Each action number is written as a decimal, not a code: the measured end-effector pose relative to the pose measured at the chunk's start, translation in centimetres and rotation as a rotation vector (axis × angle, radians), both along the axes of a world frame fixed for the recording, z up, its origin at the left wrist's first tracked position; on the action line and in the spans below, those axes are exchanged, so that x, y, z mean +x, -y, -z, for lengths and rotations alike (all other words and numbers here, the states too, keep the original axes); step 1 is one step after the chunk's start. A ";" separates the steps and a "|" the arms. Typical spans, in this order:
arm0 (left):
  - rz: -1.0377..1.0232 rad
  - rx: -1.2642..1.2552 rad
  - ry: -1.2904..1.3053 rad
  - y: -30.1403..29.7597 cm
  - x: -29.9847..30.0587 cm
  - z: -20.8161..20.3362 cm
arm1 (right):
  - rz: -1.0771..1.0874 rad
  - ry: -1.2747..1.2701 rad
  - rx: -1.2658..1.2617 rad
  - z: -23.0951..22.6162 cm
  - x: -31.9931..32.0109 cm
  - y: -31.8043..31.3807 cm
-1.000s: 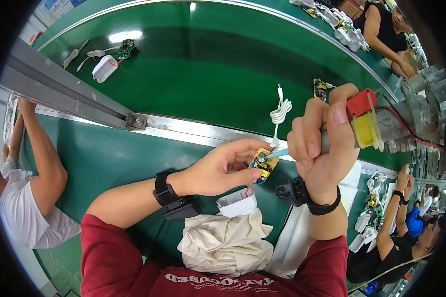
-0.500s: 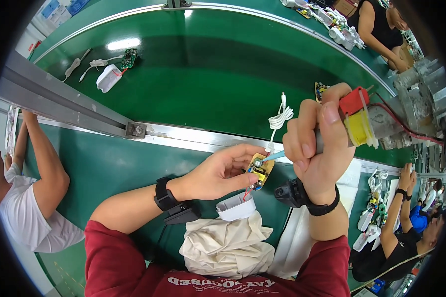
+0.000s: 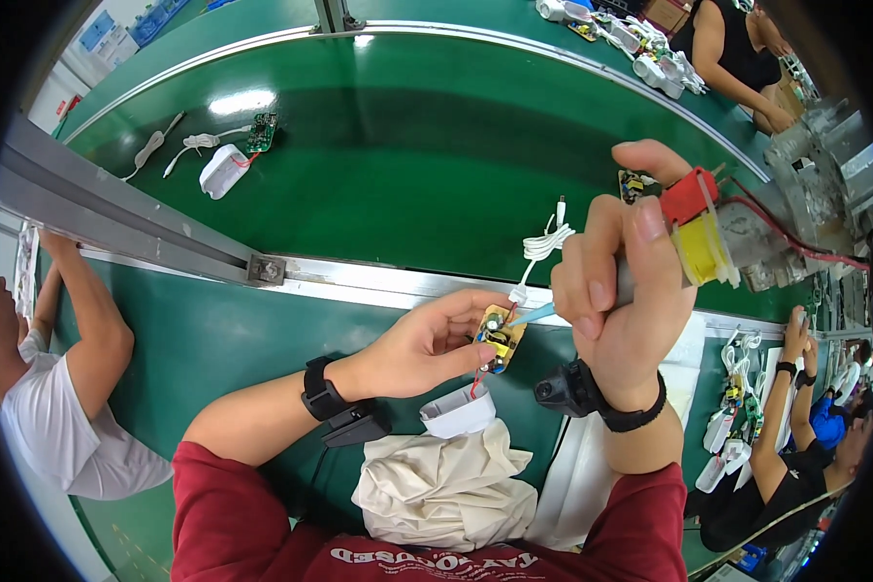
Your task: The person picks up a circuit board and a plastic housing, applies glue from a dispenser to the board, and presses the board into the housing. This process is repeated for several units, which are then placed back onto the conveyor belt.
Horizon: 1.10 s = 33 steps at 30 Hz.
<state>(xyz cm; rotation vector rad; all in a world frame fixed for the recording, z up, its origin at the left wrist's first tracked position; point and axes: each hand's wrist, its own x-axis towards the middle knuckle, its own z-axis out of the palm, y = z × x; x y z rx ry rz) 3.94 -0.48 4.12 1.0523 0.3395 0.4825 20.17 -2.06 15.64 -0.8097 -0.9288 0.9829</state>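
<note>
My left hand [image 3: 403,354] pinches a small circuit board [image 3: 501,339] with a yellow transformer and other parts on it, tilted upward. Red wires run from the board down to an open white plastic housing [image 3: 458,413], and a coiled white cable [image 3: 545,244] leads away from its far end onto the green surface. In my right hand [image 3: 630,291] is a dispensing tool [image 3: 705,250] with a yellow band and a red block. Its tapered blue nozzle [image 3: 535,314] points at the board's upper right edge; whether it touches, I cannot tell. One finger sticks out from the tool.
A crumpled cream cloth [image 3: 446,490] lies before me. Beyond the metal rail [image 3: 359,286] are another board [image 3: 262,132] with its white housing [image 3: 224,172], and a board [image 3: 634,184] behind my right hand. People work at left, right and far right. A metal post [image 3: 126,204] slants in at left.
The nozzle tip has gone from over the board's parts to its upper edge. The board has shifted slightly left in my left hand. A right-hand finger has stretched away from the tool.
</note>
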 end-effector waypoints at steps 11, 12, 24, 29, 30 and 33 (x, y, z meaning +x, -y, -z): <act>-0.190 0.081 -0.005 -3.9 2.0 -1.8 | -0.060 0.063 -0.004 -0.8 0.6 1.3; -0.239 0.079 -0.007 -4.8 2.3 -2.3 | -0.068 0.059 -0.005 -0.7 0.5 1.3; -0.858 1.464 -0.724 -12.7 1.8 -2.4 | -0.052 0.076 0.011 -1.5 -0.7 2.4; -0.953 1.705 -1.470 -14.7 -4.1 -3.3 | -0.073 0.094 0.011 -2.1 -0.8 2.6; -0.953 1.707 -1.474 -14.9 -5.1 -3.3 | -0.077 0.098 0.008 -2.2 -0.9 2.6; -1.041 1.537 -1.742 -15.1 -7.1 -3.1 | -0.086 0.090 0.034 -2.1 -1.1 3.0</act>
